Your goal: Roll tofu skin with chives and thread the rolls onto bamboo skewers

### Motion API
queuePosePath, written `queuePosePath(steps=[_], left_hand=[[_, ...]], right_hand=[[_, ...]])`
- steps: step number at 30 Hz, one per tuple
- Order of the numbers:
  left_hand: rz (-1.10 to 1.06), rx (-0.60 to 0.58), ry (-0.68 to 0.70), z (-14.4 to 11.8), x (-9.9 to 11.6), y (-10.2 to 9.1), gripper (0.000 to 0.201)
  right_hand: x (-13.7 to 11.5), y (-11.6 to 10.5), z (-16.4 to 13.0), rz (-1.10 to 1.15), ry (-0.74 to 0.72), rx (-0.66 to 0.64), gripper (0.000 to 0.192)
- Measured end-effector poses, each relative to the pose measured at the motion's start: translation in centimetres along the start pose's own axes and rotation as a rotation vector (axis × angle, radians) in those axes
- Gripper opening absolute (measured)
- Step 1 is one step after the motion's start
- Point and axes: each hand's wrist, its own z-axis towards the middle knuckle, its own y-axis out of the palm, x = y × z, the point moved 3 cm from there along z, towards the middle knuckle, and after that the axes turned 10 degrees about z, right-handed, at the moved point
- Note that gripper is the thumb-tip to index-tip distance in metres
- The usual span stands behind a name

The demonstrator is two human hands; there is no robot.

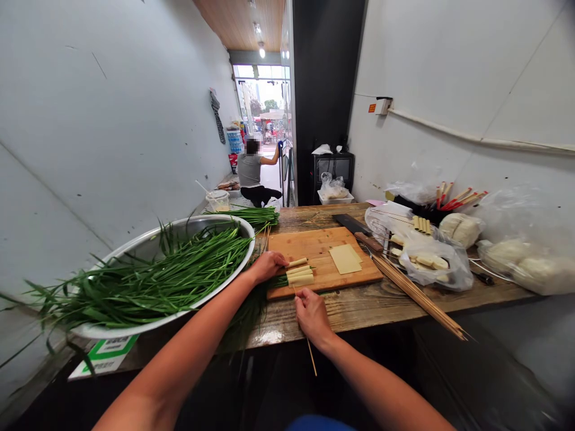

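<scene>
Right hand (311,314) pinched tight on a thin wooden skewer (312,358), its tip up at the nearest of the pale rolls (300,279), and whether it has pierced, I can't tell! Left hand (268,266), fingers curled at the rolls' left end; how firm that grip is, impossible to see. The rolls lie side by side, greens poking out, on the cutting board's (323,240) left part; flat pale sheets (345,259) sit to their right, the skewer bundle (413,293) beyond, all on the wooden counter (341,320).
</scene>
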Motion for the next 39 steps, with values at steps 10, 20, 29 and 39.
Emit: queuePosePath(steps=[10, 20, 29, 39], left_hand=[[-0.028, -0.003, 0.001, 0.0, -0.1, 0.1, 0.02], [-0.048, 0.001, -0.016, 0.1, -0.3, 0.0, 0.024], [-0.017, -0.001, -0.03, 0.0, 0.0, -0.3, 0.03], [0.004, 0.015, -0.028, 0.0, 0.0, -0.3, 0.03]], right_hand=[[0.1, 0.0, 0.5, -0.108, 0.001, 0.033, 0.012], [-0.1, 0.5, 1.1, -0.17, -0.006, 0.058, 0.011], [-0.2, 0.8, 1.7, -0.176, 0.008, 0.06, 0.011], [-0.7, 0.7, 2.1, -0.176, 0.037, 0.052, 0.01]])
